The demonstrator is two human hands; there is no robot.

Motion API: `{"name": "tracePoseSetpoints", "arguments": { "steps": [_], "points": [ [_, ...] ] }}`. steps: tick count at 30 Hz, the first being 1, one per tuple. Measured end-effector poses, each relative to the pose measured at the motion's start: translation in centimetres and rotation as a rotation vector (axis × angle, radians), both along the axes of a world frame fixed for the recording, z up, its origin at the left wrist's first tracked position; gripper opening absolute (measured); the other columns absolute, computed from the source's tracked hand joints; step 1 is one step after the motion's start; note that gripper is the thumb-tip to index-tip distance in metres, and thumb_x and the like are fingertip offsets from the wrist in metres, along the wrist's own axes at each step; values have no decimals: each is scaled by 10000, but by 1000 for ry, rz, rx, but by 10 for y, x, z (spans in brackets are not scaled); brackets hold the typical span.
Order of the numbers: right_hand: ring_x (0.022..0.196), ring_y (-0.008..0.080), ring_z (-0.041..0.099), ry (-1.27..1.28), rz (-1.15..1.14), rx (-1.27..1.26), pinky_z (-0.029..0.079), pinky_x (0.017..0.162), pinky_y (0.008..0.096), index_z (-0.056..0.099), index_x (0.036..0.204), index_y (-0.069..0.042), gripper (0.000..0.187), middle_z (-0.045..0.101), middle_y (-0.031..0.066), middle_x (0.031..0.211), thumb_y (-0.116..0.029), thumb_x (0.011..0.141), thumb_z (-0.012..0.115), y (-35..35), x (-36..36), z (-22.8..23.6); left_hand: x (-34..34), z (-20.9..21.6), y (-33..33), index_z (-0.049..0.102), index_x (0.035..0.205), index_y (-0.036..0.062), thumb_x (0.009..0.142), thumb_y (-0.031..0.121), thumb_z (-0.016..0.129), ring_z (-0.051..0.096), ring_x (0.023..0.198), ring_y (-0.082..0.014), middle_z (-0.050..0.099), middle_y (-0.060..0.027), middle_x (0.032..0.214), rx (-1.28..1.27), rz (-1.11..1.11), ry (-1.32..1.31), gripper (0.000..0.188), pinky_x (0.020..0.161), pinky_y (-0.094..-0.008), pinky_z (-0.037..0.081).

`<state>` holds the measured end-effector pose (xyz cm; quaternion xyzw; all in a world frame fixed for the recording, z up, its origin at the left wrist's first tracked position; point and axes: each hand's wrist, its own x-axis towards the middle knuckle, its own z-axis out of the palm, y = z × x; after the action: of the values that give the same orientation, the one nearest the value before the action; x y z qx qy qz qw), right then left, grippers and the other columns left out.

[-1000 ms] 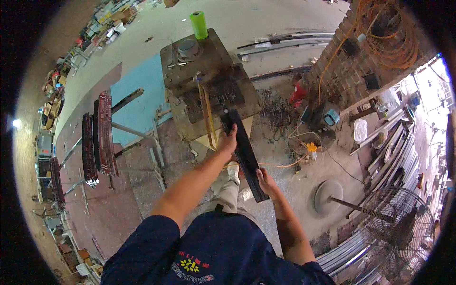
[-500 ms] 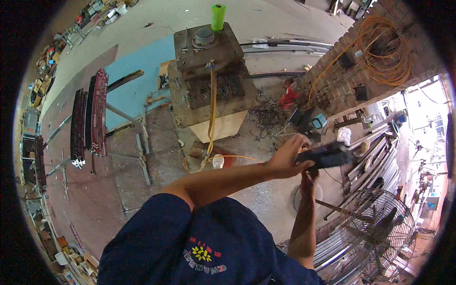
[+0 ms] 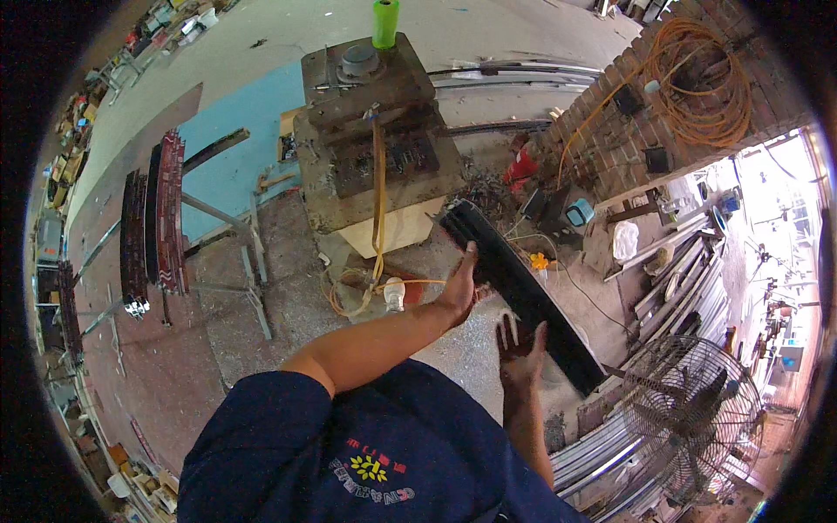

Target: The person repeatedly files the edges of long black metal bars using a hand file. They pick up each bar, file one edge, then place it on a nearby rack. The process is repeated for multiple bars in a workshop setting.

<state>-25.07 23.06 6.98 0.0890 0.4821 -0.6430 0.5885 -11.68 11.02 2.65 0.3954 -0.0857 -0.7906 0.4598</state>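
A long black profile bar (image 3: 532, 301) runs slantwise ahead of me, its far end near the machine's base and its near end by the fan. My left hand (image 3: 457, 286) is closed on its left edge, thumb on top, other fingers partly hidden. Lower down, my right hand (image 3: 520, 353) is open with fingers stretched out. Its thumb lies against the bar's edge, and whether the palm touches the bar I cannot tell.
A machine on a stand (image 3: 357, 196) has a hose (image 3: 379, 192) down its front. The caged fan (image 3: 693, 405) stands at right, beside long metal profiles (image 3: 697, 283). Dark red profiles (image 3: 172, 218) rest on a rack at left. Coiled orange hose (image 3: 741, 96) hangs on brickwork.
The bar, seen short and blurred before, has turned to lie lengthwise across my view. My left hand has shifted left and nearer; my right hand has moved left, with its fingers spread.
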Motion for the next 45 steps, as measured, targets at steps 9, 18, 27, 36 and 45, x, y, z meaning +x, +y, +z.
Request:
{"name": "tracePoseSetpoints", "arguments": {
  "steps": [9, 18, 27, 36, 45],
  "points": [
    [1048, 329, 639, 1701, 605, -569, 504, 911, 386, 610, 1118, 37, 325, 648, 235, 1121, -186, 889, 671, 11, 1, 44, 60, -13, -60, 486, 1298, -107, 937, 603, 472, 518, 1183, -339, 558, -246, 1256, -174, 134, -753, 797, 1001, -351, 371],
    [631, 198, 520, 1261, 1154, 83, 431, 587, 401, 571, 932, 5, 456, 563, 142, 660, -445, 981, 520, 9, -21, -34, 86, -30, -97, 456, 1336, -105, 945, 597, 456, 445, 1314, -359, 492, -270, 1374, -99, 186, -871, 804, 1068, -371, 345],
    [797, 504, 587, 1364, 1205, 185, 451, 638, 511, 569, 918, 10, 392, 607, 298, 784, -371, 981, 503, 2, -5, -15, 83, -52, -100, 443, 1361, -78, 925, 652, 429, 400, 1344, -398, 466, -279, 1394, -71, 116, -873, 850, 1083, -404, 335],
    [806, 499, 605, 1408, 1258, 253, 462, 645, 513, 593, 982, 3, 339, 618, 301, 792, -326, 962, 512, -12, 7, -1, 104, -53, -128, 423, 1385, -53, 964, 616, 365, 373, 1364, -389, 434, -272, 1424, -117, -23, -950, 793, 1096, -396, 320],
    [784, 485, 613, 1421, 1268, 297, 464, 638, 516, 618, 956, -2, 343, 619, 296, 786, -335, 961, 533, -20, 13, 0, 110, -2, -118, 380, 1410, -32, 1000, 568, 278, 401, 1342, -392, 452, -272, 1409, -129, -46, -977, 733, 1088, -399, 329]
  ]
}}
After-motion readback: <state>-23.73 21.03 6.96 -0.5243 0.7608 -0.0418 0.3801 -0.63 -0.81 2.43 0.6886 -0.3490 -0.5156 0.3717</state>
